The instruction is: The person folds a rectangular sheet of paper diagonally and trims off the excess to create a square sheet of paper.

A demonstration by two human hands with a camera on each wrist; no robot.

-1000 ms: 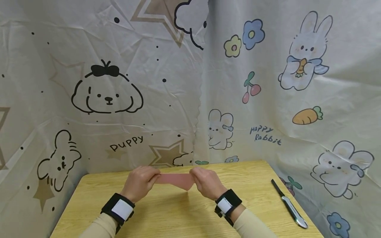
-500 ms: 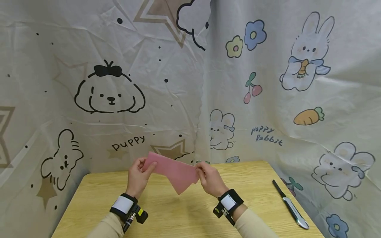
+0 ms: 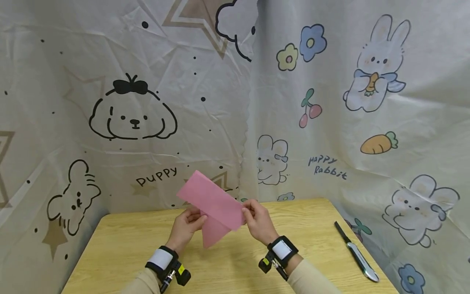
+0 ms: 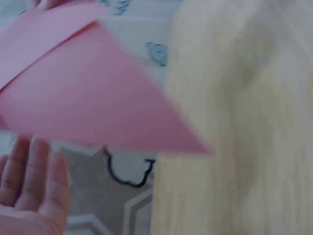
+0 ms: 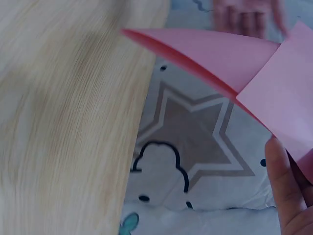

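A folded sheet of pink paper is held up above the table, tilted, with a broad rectangular band and a pointed flap hanging below it. My right hand pinches its right end between thumb and fingers. At the lower left edge of the band, my left hand has its thumb tip right by the paper. In the left wrist view, the fingers of the left hand extend fairly straight beneath the paper. The right wrist view shows the flap's layers slightly apart along one side of the paper.
On the right of the wooden table lies a knife with a dark blade and a silver and black handle. A printed cloth with cartoon animals hangs behind the table and at its sides.
The paper has turned from edge-on to face me, its left end swinging up. My left hand has slid from its left end to below the band; the right hand keeps its grip.
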